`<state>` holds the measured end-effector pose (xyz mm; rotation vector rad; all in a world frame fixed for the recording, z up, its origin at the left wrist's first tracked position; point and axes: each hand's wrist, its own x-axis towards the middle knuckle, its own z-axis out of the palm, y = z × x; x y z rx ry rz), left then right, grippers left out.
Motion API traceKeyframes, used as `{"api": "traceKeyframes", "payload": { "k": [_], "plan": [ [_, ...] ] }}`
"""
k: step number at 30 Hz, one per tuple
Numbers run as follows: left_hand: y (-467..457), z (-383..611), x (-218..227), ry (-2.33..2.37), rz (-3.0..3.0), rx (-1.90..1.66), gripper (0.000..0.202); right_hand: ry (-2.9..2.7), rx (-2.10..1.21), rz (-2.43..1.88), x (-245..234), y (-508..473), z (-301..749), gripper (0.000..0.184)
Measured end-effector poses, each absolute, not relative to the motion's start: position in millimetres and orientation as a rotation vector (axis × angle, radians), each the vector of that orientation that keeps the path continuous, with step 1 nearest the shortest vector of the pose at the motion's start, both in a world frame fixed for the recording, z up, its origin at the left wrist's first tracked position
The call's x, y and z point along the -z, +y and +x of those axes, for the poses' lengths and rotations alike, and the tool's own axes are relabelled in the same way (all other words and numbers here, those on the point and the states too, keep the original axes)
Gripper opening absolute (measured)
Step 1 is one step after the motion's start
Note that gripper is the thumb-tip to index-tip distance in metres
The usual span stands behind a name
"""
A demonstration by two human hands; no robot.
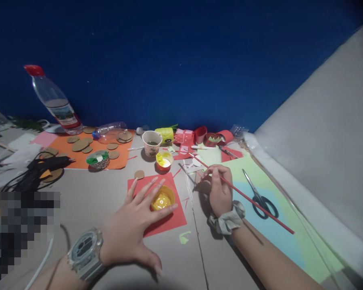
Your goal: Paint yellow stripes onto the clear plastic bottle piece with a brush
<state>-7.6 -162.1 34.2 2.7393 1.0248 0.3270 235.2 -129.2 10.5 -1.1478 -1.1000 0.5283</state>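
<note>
My left hand is spread, fingers apart, over a square of red paper and partly in front of a small yellow cup with a shiny yellow inside. Whether the fingers touch the cup I cannot tell. My right hand is closed round a thin red paintbrush, whose tip points up and left. Just beyond the red paper stands a small red cup with white and yellow paint in it. A cardboard disc lies by the paper's far left corner.
A patterned paper cup with dark liquid stands behind. Scissors lie on green and blue paper at right. Cardboard discs and a clear bottle rest on orange paper. A black glue gun and a tall bottle are at left.
</note>
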Motion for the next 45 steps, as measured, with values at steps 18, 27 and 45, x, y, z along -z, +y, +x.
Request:
{"api": "traceKeyframes", "payload": {
  "k": [18,27,45],
  "plan": [
    [-147,18,-44,0.807,2.644,-0.211,0.099,-1.038,-0.580,-1.187,-15,-128,238,0.018],
    [-150,34,-40,0.803,2.642,-0.245,0.093,-0.971,-0.662,-1.210,-18,-131,237,0.022],
    [-135,68,-42,0.832,2.678,-0.420,0.086,-0.971,-0.699,-1.199,-10,-129,245,0.023]
  ]
}}
